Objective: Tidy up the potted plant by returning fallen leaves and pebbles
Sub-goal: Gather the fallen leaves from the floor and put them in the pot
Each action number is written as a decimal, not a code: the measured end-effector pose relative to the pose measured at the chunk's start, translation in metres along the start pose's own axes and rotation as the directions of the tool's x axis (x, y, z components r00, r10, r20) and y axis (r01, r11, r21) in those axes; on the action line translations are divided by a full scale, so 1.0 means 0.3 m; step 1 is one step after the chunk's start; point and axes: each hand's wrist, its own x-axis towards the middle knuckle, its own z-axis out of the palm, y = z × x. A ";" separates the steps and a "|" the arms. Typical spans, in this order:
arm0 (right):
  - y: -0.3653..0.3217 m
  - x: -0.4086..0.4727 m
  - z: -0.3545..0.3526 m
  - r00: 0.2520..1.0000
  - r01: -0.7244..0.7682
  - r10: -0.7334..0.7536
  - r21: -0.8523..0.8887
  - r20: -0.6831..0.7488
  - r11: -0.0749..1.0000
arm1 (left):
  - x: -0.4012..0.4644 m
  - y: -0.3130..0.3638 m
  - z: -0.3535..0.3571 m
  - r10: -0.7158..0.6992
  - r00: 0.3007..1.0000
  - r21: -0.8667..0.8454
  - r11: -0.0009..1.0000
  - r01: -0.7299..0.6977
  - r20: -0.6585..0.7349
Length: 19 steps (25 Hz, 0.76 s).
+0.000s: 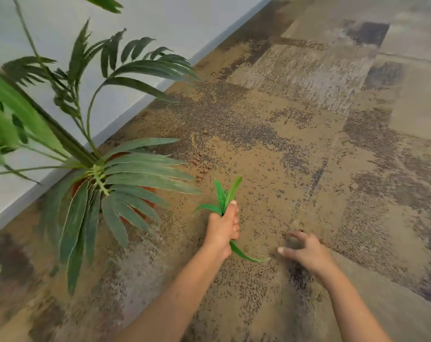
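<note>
My left hand (223, 229) is shut around a bunch of fallen green leaves (225, 196), whose tips stick out above and below the fist. My right hand (305, 250) hovers just over the carpet to the right, fingers spread and curled, holding nothing. The potted plant (125, 174) stands at the left by the wall; its orange pot (148, 190) is mostly hidden under long drooping fronds. Several small brown pebbles (202, 166) lie scattered on the carpet between the pot and my left hand, with one more pebble (205, 132) farther back.
A pale wall and baseboard (135, 104) run diagonally behind the plant. Patchy tan and dark carpet tiles (332, 144) stretch to the right and far side. Tall fronds (24, 112) overhang the left of the view.
</note>
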 end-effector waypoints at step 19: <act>-0.410 -0.366 0.644 0.858 0.022 -0.281 0.516 0.430 0.856 | -0.120 0.147 -0.850 -0.086 0.893 -0.503 0.848 -0.167 -0.441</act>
